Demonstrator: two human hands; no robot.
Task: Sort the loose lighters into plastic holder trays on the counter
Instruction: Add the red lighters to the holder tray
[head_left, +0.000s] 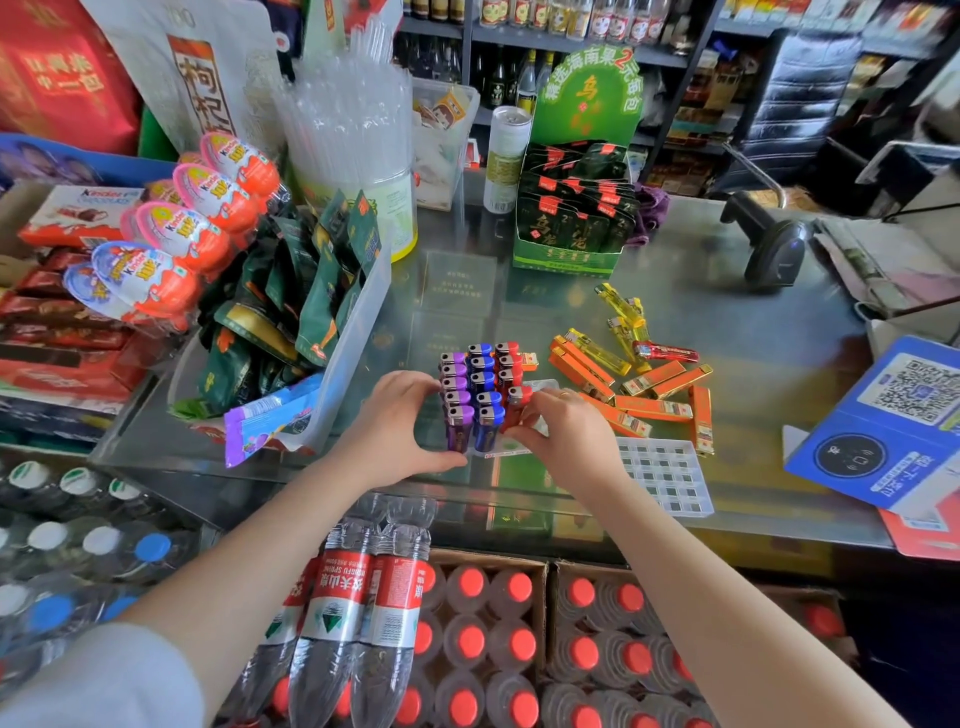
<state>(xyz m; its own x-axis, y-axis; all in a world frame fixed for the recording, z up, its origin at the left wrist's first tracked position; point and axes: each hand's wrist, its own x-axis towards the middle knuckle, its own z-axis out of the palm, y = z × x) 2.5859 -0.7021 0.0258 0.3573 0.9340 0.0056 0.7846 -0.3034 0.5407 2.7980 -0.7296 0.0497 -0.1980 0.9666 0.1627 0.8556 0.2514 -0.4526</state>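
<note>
A clear plastic holder tray near the counter's front edge holds upright lighters in rows: purple, blue and red. My left hand cups the tray's left side, thumb at its front corner. My right hand pinches a red lighter standing at the front of the red row. Loose orange lighters, yellow lighters and one red lighter lie flat to the right. A second, empty grid tray lies right of my right wrist.
A bin of green snack packets stands left of the tray. A green display box, a can and a barcode scanner stand behind. A blue QR payment stand sits at the right. Bottled water is stacked below the counter.
</note>
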